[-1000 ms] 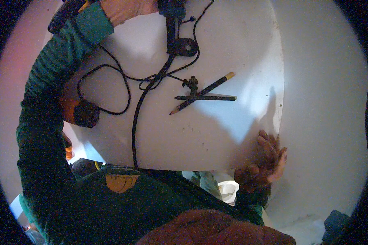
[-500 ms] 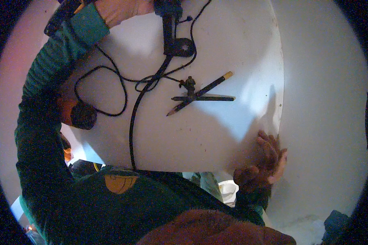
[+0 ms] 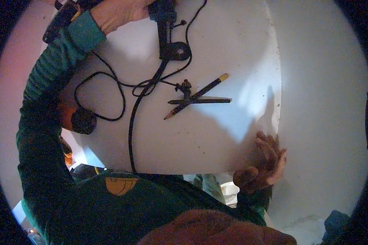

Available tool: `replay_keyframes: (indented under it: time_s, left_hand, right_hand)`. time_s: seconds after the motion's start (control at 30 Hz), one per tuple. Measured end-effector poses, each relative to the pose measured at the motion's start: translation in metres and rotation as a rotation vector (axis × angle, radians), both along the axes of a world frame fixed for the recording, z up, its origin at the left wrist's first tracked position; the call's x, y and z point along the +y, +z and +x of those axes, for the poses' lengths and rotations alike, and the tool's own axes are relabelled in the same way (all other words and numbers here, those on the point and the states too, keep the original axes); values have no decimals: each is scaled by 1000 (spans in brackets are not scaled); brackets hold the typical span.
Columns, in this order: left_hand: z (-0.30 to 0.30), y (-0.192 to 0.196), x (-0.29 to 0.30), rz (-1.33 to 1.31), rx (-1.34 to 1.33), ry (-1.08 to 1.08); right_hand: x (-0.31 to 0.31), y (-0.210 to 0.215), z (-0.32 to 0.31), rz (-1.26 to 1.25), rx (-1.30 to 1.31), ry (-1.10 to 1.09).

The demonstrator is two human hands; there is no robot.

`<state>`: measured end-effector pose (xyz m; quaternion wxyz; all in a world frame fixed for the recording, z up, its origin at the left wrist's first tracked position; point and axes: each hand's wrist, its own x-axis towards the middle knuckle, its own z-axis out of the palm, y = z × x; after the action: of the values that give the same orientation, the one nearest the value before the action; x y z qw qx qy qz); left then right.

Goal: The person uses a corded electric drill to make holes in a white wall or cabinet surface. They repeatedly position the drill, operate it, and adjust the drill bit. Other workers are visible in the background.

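**Holding a white board and a corded tool**

Gripping the black corded tool [image 3: 164, 24], the left hand [image 3: 120, 12] is clamped at the white board [image 3: 216, 45] top; the right hand [image 3: 265, 161] clasps its lower corner. A compass [image 3: 192, 98] with pencil lies loose mid-board. No mark or cut is visible.

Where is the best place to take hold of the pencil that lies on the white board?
Probably the yellow-tipped upper end of the pencil, coming from the right. It lies flat and slanted on the white board, crossed near its middle by the compass; that end sticks out free.
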<state>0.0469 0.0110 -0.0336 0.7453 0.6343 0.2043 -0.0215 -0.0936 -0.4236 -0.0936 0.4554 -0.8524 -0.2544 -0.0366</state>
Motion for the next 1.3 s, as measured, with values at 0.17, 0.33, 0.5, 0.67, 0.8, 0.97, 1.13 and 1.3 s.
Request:
replay_keyframes:
  time_s: [0.17, 0.33, 0.5, 0.67, 0.8, 0.97, 1.13, 1.3]
  left_hand:
    - [-6, 0, -2, 17, 27, 40]
    - [-1, 2, -1, 82, 12, -7]
    - [-4, 3, -2, 85, 11, 12]
    - [-3, 3, -4, 58, 20, 16]
    - [-1, -3, 2, 53, -36, -29]
    - [0, -12, 7, 11, -45, -14]
    - [-4, -5, 2, 56, -23, -12]
    - [-5, 1, -2, 122, 57, 40]
  right_hand:
    - [-33, -10, -7, 244, 601, -33]
    - [-3, 0, 1, -156, -126, 32]
    - [-9, -2, -1, -229, -19, 32]
    - [-22, -19, 5, -72, -143, 113]
    - [-18, -10, 9, -141, -211, 124]
    - [-13, -5, 10, -175, -245, 123]
    - [-13, -6, 10, -177, -262, 119]
    - [-12, -6, 12, -177, -283, 127]
